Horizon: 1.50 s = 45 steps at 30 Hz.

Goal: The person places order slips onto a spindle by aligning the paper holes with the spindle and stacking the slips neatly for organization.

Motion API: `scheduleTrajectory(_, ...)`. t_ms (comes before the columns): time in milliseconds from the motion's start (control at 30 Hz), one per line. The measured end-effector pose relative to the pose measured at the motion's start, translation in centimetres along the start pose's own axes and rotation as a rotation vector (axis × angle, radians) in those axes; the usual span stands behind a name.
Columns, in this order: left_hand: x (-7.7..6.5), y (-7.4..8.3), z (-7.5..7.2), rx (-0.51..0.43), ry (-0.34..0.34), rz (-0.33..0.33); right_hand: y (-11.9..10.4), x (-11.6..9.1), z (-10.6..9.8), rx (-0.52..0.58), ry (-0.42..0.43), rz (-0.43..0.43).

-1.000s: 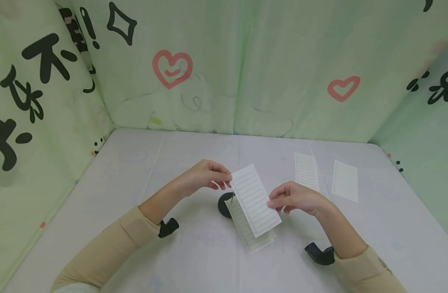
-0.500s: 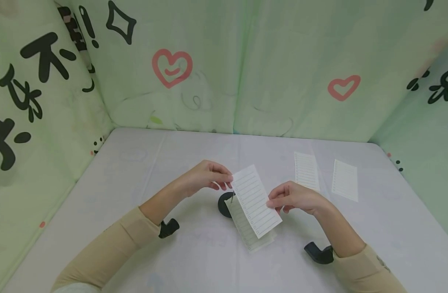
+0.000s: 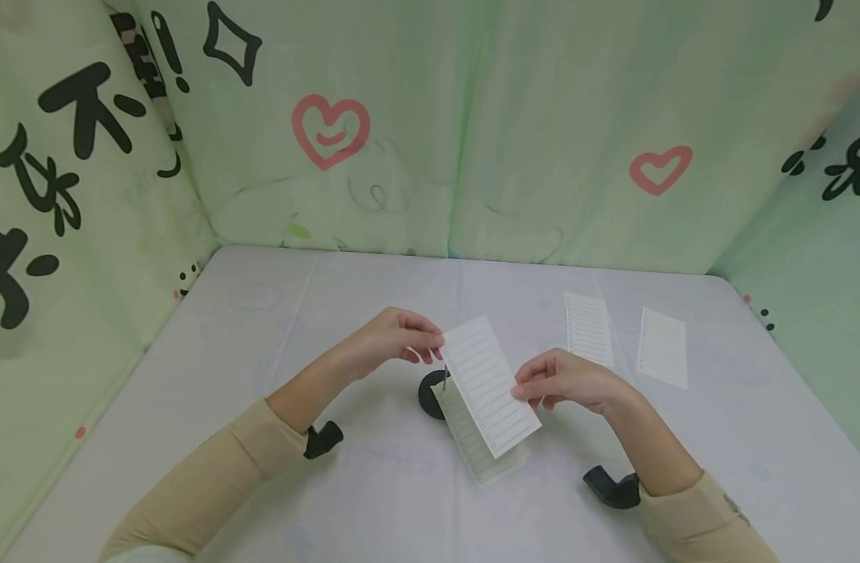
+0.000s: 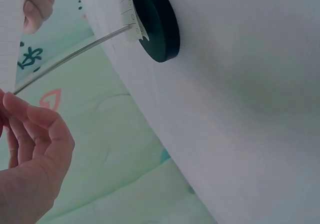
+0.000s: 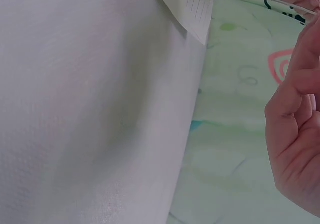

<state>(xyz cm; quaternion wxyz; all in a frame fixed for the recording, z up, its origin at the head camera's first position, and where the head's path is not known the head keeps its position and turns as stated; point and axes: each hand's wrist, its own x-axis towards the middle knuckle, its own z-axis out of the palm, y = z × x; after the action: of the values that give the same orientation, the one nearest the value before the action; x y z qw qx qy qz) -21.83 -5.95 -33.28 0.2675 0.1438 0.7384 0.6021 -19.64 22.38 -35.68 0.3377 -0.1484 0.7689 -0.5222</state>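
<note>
A white lined checklist sheet (image 3: 492, 391) is held tilted between both hands in the head view. My left hand (image 3: 405, 338) pinches its upper left corner, and my right hand (image 3: 562, 381) pinches its right edge lower down. Beneath it stands a bill spike with a round black base (image 3: 430, 396); in the left wrist view its thin metal rod (image 4: 75, 59) rises from the base (image 4: 162, 24) to the left fingertips. Another lined sheet (image 3: 465, 430) sits low on the rod, partly covered by the held one. Whether the rod's tip pierces the held sheet is hidden.
Two more lined sheets, one (image 3: 588, 327) partly behind the right hand and one (image 3: 662, 347) farther right, lie on the white-covered table (image 3: 374, 500). Green printed curtains (image 3: 542, 94) enclose its back and sides. Black wrist mounts (image 3: 324, 439) show by both sleeves.
Almost nothing differs. The held sheet and the left fingertips have shifted very slightly; both hands keep their hold.
</note>
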Motion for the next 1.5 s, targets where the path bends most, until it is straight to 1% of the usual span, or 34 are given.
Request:
scheduleTrajectory(433,0.3,-0.1,-0.3,-0.03,0.02,-0.001,-0.2,-0.1,0.0,0.06,-0.018,-0.022)
scheduleTrajectory(800,0.6,-0.5,-0.4,-0.032,0.018,0.003,-0.2,0.0,0.1,0.053,-0.009,-0.024)
scheduleTrajectory(1000,0.9,-0.7,-0.4,-0.09,0.026,-0.015,-0.3,0.2,0.1,0.084,-0.019,-0.025)
scheduleTrajectory(1200,1.2,-1.3,-0.3,-0.173,0.029,-0.058,-0.1,0.6,0.2,0.13,-0.063,-0.033)
scheduleTrajectory(1267,1.2,-1.4,-0.3,-0.185,0.024,-0.065,0.0,0.7,0.3,0.138,-0.078,-0.032)
scheduleTrajectory(1367,1.3,-1.9,-0.2,-0.168,0.027,-0.068,0.2,0.8,0.4,0.141,-0.087,-0.023)
scheduleTrajectory(1500,1.6,-2.9,-0.2,-0.108,0.042,-0.101,0.8,1.0,0.4,0.102,-0.061,0.012)
